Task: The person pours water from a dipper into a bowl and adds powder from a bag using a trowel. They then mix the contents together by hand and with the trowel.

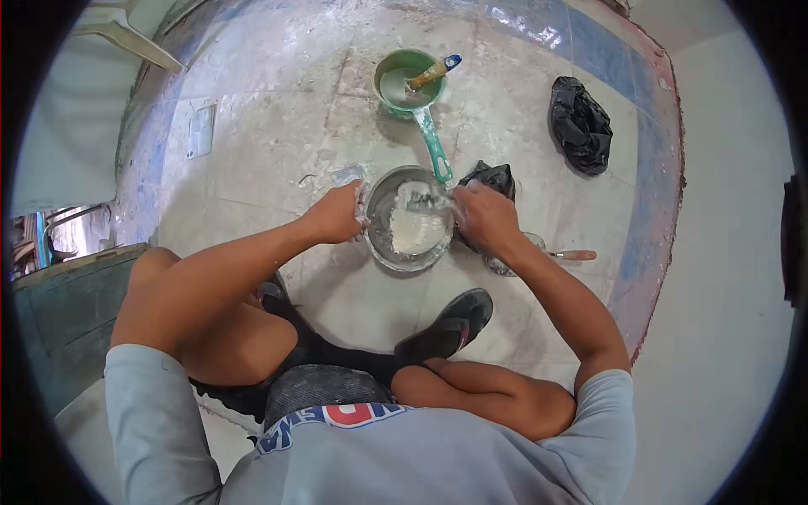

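A round metal bowl [380, 244] stands on the floor in front of me, with white paste and powder [412, 234] in it. My left hand [341, 215] is closed on the bowl's left rim, with white residue on the fingers. Over the bowl's right side, my right hand [484, 215] is closed round what looks like a putty knife [423, 202]. Its blade, coated in white and slightly blurred, is in the paste; its handle is hidden in my fist. A black plastic bag [492, 177] lies just beyond my right hand.
A green dipper [429, 135] with whitish liquid and a paintbrush [433, 72] stands beyond the bowl. Another black plastic bag [581, 126] lies at right. A wooden-handled tool [576, 255] is partly behind my right forearm. My sandalled foot [450, 324] is close to the bowl.
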Demonstrator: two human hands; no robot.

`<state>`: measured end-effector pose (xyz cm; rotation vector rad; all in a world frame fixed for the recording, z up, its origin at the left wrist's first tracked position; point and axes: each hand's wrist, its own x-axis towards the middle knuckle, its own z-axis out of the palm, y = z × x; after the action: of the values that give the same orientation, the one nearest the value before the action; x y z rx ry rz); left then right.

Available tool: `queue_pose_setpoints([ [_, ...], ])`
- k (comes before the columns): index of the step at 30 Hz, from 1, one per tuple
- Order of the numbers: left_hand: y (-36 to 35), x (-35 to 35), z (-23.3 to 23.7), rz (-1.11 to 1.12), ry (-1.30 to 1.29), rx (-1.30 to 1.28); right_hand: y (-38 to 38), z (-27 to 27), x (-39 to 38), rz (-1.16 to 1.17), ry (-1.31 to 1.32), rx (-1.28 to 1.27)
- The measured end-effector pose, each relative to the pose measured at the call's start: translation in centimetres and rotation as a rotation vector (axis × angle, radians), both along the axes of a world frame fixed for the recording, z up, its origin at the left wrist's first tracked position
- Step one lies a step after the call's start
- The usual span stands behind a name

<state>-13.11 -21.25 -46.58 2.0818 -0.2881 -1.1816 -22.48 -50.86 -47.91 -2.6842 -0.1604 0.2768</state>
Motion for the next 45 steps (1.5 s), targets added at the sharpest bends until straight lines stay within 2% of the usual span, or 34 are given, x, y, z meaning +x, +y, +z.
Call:
queue_pose_setpoints([
  [1, -0.1, -0.2, 0.1, 0.062, 0.029, -0.009, 0.1, -0.3, -0.3, 0.055, -0.021, -0.067],
  [6, 0.0, 0.0, 0.4, 0.007, -0.008, 0.027, -0.6, 0.1, -1.2, 0.000, -0.014, -0.067],
  [8, -0.2, 0.0, 1.0, -0.054, -0.035, 0.033, -2.1, 1.2, -2.3, -0.042, -0.192, 0.070],
  [9, 0.1, 0.0, 0.0, -0.029, 0.007, 0.011, -3.8, 0.1, -3.2, -0.072, -0.290, 0.104],
  [11, 0.1, 0.0, -0.1, 0.000, 0.057, 0.027, -6.1, 1.9, -4.1, -0.186, -0.194, 0.252],
  [12, 0.1, 0.1, -0.1, 0.011, 0.073, 0.024, -7.5, 2.1, -4.8, -0.203, -0.228, 0.266],
  [15, 0.7, 0.1, -1.4, -0.042, -0.074, 0.006, -11.7, -0.7, -7.7, -0.331, -0.178, 0.316],
  [18, 0.2, 0.1, -0.3, 0.041, 0.011, 0.009, -13.4, -4.4, -9.2, -0.314, -0.164, 0.282],
  [21, 1.6, 0.0, -3.5, -0.059, -0.156, -0.001, -13.3, -7.0, -8.4, -0.407, -0.134, 0.318],
  [23, 0.6, -0.1, -1.1, 0.037, -0.004, 0.015, -12.9, -7.7, -7.2, -0.512, -0.137, 0.367],
  [28, 0.4, -0.2, -0.7, 0.043, 0.085, -0.007, -12.0, -8.9, -6.1, -0.439, -0.141, 0.412],
  [30, 0.7, -0.1, -1.4, -0.016, -0.002, 0.007, -12.0, -8.8, -6.6, -0.415, -0.086, 0.404],
  [34, 1.3, -0.1, -2.5, -0.008, 0.000, 0.006, -12.3, -8.7, -7.9, -0.352, 0.038, 0.378],
  [37, 1.3, 0.1, -2.9, -0.063, -0.075, -0.006, -12.2, -8.7, -8.1, -0.395, 0.114, 0.433],
  [40, 0.5, 0.0, -1.1, 0.075, 0.070, -0.003, -12.3, -7.0, -7.8, -0.399, 0.135, 0.402],
  [41, 0.6, -0.1, -1.3, 0.050, 0.019, 0.002, -12.6, -6.7, -7.8, -0.405, 0.131, 0.438],
  [43, -0.2, -0.1, 1.2, -0.067, -0.132, 0.050, -13.1, -5.1, -7.3, -0.275, 0.056, 0.327],
  [45, 0.3, 0.0, -0.4, -0.030, -0.074, 0.025, -12.8, -2.5, -7.1, -0.281, 0.105, 0.334],
])
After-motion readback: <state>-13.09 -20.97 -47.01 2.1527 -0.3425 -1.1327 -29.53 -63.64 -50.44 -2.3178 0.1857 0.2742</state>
